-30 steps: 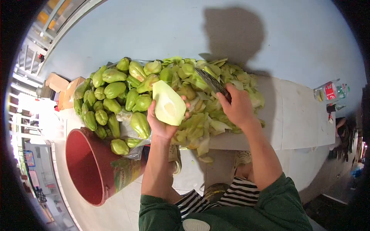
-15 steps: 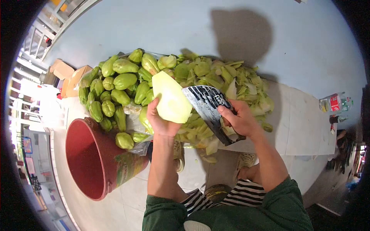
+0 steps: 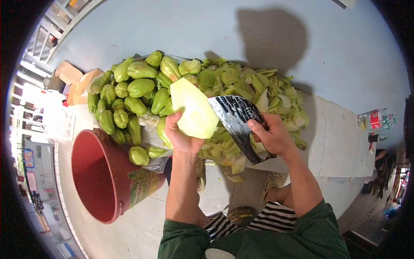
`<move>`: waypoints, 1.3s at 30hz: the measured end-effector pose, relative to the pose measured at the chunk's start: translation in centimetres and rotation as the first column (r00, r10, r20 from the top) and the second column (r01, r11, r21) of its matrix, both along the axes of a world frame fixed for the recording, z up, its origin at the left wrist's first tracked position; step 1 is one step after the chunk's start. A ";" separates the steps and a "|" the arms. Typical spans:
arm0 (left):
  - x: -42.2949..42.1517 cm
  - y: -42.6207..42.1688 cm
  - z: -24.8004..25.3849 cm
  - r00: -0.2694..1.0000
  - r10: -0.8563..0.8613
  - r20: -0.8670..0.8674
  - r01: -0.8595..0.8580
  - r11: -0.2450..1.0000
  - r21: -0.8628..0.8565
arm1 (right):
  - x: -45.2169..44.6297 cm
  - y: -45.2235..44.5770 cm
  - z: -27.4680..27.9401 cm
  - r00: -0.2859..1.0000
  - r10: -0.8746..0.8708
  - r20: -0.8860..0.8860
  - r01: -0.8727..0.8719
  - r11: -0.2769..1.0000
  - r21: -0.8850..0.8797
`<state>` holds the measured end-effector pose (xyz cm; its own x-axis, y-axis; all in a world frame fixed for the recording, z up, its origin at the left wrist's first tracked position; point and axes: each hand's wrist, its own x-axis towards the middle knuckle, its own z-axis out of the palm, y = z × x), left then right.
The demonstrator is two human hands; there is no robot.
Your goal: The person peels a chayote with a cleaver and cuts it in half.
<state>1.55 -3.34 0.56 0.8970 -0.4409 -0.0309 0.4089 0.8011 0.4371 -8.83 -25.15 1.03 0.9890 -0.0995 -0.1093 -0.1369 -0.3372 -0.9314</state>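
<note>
A peeled, pale green chayote (image 3: 194,110) rests in my left hand (image 3: 184,137), its smooth face turned up. My right hand (image 3: 272,133) grips a broad, dark blade (image 3: 235,118) with white markings, a knife or peeler. The blade's upper left corner is close to the chayote's right side; whether they touch is unclear. Behind and to the left lies a pile of unpeeled green chayotes (image 3: 141,87). Green peelings (image 3: 280,101) are heaped behind and to the right of the blade.
A red bucket (image 3: 94,177) lies tilted at the lower left. Cardboard boxes (image 3: 84,86) stand beyond the pile at the left. On the right of the tiled ledge (image 3: 336,138) are a plastic bottle with a red label (image 3: 375,119) and a small dark bottle (image 3: 378,137).
The chayote has been turned from its hollowed face to a smooth one. The blade has come down from the peelings, with its broad side now showing, beside the chayote.
</note>
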 end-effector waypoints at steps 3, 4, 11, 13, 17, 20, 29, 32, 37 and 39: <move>-0.3 -0.2 -0.4 0.999 0.001 -0.051 -0.002 1.000 -0.015 | 0.0 0.4 0.3 0.999 -0.007 0.032 0.008 1.000 -0.026; -0.6 -0.5 -0.5 0.996 0.016 -0.088 -0.017 1.000 -0.015 | 0.0 0.5 0.2 1.000 -0.009 0.029 0.010 1.000 -0.026; -3.2 -2.3 -1.5 0.990 -0.001 -0.140 0.044 0.952 0.303 | 0.4 1.0 0.3 0.993 -0.107 -0.039 0.114 0.932 0.345; -3.3 -2.7 -1.7 0.989 0.006 -0.149 0.040 0.952 0.302 | 0.4 1.0 0.2 0.992 -0.125 -0.027 0.126 0.919 0.373; -3.4 -3.3 -1.8 0.989 0.025 -0.144 0.018 0.956 0.294 | 0.3 1.7 0.1 0.982 -0.189 -0.023 0.185 0.923 0.338; -2.9 -3.1 -0.9 0.989 -0.027 -0.144 0.076 0.935 0.347 | 0.1 2.5 0.2 0.977 -0.214 -0.020 0.203 0.888 0.412; -3.3 -3.4 -1.5 0.994 0.030 -0.105 0.003 0.955 0.297 | 0.1 3.2 -0.5 0.964 -0.264 0.003 0.238 0.873 0.425; -3.1 -3.6 -1.2 0.992 0.042 -0.121 -0.003 0.953 0.302 | 0.2 4.0 -0.9 0.950 -0.312 -0.002 0.277 0.841 0.465; -2.7 -2.9 0.0 0.989 -0.051 -0.140 0.094 0.942 0.322 | 0.0 3.9 -0.3 0.961 -0.275 -0.004 0.257 0.893 0.369; -2.8 -2.8 0.1 0.984 -0.069 -0.165 0.123 0.932 0.340 | 0.3 3.6 -0.4 0.979 -0.202 -0.027 0.195 0.895 0.401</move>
